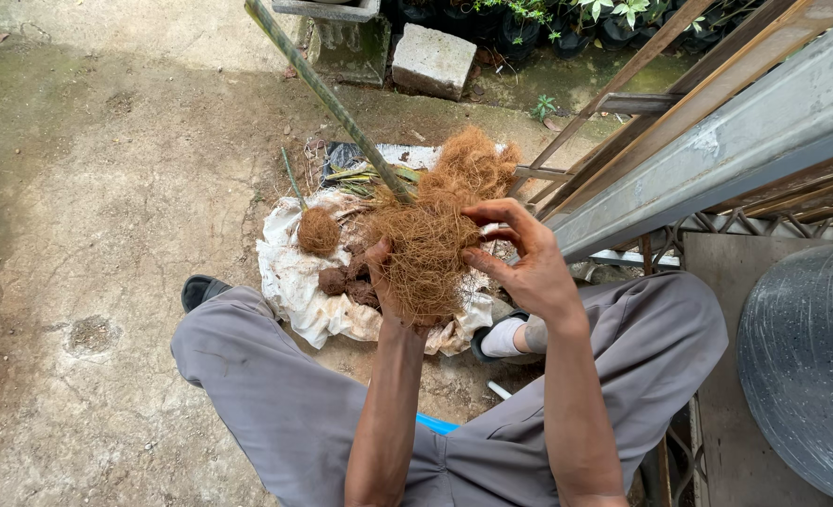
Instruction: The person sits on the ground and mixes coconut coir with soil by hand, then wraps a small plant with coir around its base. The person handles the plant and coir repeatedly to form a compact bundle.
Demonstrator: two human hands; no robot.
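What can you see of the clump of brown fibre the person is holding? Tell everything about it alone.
The clump of brown fibre is a loose, tangled mass of thin, dry, orange-brown strands, like coconut husk. It looks wispy at its edges and denser in the middle. It is held up above a white cloth on the ground. The left hand grips it from below, and the right hand pinches strands at its right side. Its top reaches a green pole.
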